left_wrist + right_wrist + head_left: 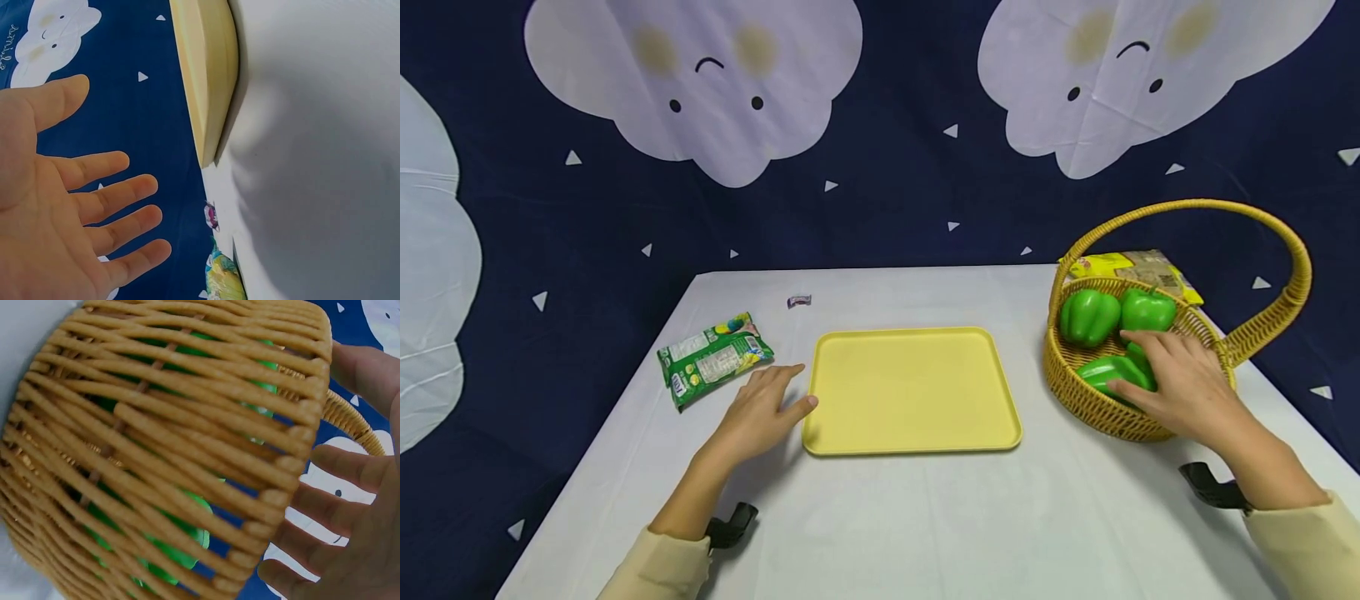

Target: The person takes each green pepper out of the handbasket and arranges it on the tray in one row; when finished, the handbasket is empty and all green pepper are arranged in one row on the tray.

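Observation:
My right hand reaches over the near right rim of a wicker basket, fingers apart and not curled round anything. Glossy green bell peppers lie inside: one at the back left, one at the back right, and a lower one beside my thumb, partly covered by the hand. Whether my fingertips touch a pepper, I cannot tell. In the right wrist view the basket wall hides much of the contents. My left hand, fingers spread and holding nothing, hovers by the left edge of a yellow tray.
Green snack packets lie left of the tray, with a small wrapped candy farther back. A yellow packet sits behind the basket. The basket's tall handle arches above it. White cloth covers the table.

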`<state>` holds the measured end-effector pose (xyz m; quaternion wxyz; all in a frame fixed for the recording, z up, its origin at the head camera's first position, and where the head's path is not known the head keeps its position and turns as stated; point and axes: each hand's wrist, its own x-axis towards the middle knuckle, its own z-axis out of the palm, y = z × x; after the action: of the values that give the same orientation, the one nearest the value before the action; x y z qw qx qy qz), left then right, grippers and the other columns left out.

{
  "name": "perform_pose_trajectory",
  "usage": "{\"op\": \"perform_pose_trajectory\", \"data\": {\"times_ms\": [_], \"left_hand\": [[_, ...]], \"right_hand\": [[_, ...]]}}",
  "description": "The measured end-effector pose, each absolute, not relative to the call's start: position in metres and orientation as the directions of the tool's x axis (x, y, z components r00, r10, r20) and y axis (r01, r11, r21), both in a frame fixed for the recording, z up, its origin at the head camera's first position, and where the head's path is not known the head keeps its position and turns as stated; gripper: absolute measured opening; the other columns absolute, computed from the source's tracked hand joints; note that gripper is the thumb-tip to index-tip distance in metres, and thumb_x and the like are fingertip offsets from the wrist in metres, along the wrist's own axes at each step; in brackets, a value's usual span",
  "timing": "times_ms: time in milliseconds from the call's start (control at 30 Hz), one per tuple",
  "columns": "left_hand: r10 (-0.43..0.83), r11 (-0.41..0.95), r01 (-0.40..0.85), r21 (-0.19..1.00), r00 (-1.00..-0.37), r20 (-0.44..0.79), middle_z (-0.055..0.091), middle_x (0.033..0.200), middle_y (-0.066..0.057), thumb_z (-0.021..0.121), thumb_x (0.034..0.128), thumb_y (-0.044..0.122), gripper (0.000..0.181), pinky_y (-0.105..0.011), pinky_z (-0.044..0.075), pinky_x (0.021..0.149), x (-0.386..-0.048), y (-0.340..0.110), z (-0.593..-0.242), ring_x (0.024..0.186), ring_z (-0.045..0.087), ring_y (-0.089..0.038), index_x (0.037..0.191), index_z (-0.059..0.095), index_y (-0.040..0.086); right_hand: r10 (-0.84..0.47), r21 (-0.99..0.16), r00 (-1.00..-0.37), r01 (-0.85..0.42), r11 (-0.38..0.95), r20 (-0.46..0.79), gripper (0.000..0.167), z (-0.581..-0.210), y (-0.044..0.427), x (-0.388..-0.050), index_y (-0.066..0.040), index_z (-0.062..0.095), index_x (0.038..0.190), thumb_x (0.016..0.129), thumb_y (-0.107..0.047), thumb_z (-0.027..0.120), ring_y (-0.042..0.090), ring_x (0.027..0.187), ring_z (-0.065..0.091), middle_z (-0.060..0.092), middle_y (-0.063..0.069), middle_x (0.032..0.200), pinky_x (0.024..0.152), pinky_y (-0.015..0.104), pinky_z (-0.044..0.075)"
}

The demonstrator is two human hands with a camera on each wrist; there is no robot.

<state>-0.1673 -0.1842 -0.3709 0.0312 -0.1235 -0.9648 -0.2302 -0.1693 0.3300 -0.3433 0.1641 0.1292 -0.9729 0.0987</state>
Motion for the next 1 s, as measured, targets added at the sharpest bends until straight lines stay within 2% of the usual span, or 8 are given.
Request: {"op": "perform_pose_trajectory", "data": {"times_ms": [533,767,1000], "left_hand": [[0.274,0.824,0.232,0.516,-0.962,-0.005,0.043,0.144,-0.019,0.061,0.0893,0.039,0.062,-0.062,0.033,0.106,-0.171,-0.196,-0.380,0.135,0.033,-0.038,0.140,0.043,0.008],[0.319,0.807,0.257,0.532,-0.947,-0.027,0.042,0.144,-0.020,0.064,0.0873,0.037,0.063,-0.062,0.032,0.107,-0.174,-0.200,-0.385,0.135,0.032,-0.040,0.139,0.044,0.006],[0.382,0.791,0.303,0.531,-0.923,-0.043,0.042,0.144,-0.022,0.066,0.0861,0.036,0.065,-0.062,0.028,0.110,-0.178,-0.204,-0.390,0.136,0.031,-0.042,0.138,0.044,0.004]], "right_hand": [[-0.277,-0.198,-0.926,-0.330,0.923,0.255,0.069,-0.350,0.340,-0.172,-0.002,0.045,0.132,0.078,-0.031,0.076,0.043,0.106,0.046,0.052,0.026,0.122,0.078,0.053,0.038],[-0.265,-0.226,-0.944,-0.306,0.925,0.196,0.070,-0.351,0.342,-0.173,-0.002,0.042,0.134,0.080,-0.033,0.074,0.045,0.110,0.044,0.049,0.027,0.126,0.080,0.057,0.039],[-0.278,-0.228,-0.942,-0.317,0.920,0.188,0.068,-0.351,0.344,-0.176,0.000,0.044,0.132,0.079,-0.031,0.075,0.047,0.110,0.046,0.051,0.029,0.125,0.082,0.058,0.039]]}}
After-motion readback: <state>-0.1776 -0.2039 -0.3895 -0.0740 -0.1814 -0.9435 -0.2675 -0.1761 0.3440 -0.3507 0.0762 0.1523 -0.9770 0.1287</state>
